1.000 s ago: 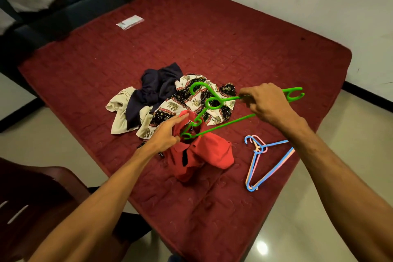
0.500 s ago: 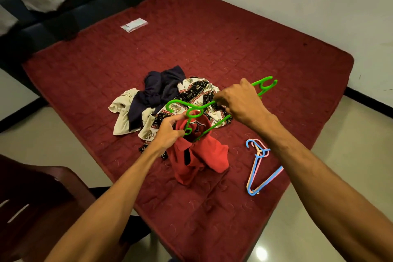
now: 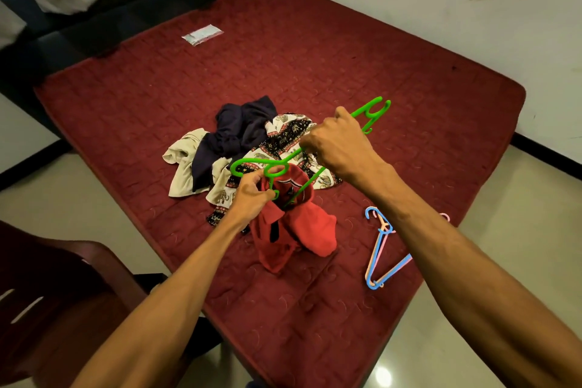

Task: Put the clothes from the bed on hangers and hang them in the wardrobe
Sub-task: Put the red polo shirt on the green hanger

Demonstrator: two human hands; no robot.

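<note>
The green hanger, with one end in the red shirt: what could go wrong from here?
The green hanger could snag and stretch the neck opening of the red shirt, which the left hand holds. The shirt lies bunched on the bed, so it may sit crooked and slip off when the right hand lifts.

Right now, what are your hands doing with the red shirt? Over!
Left hand grips red shirt at the neck. Right hand holds green hanger, one end in the neck opening. Behind, clothes pile, not blocking.
</note>
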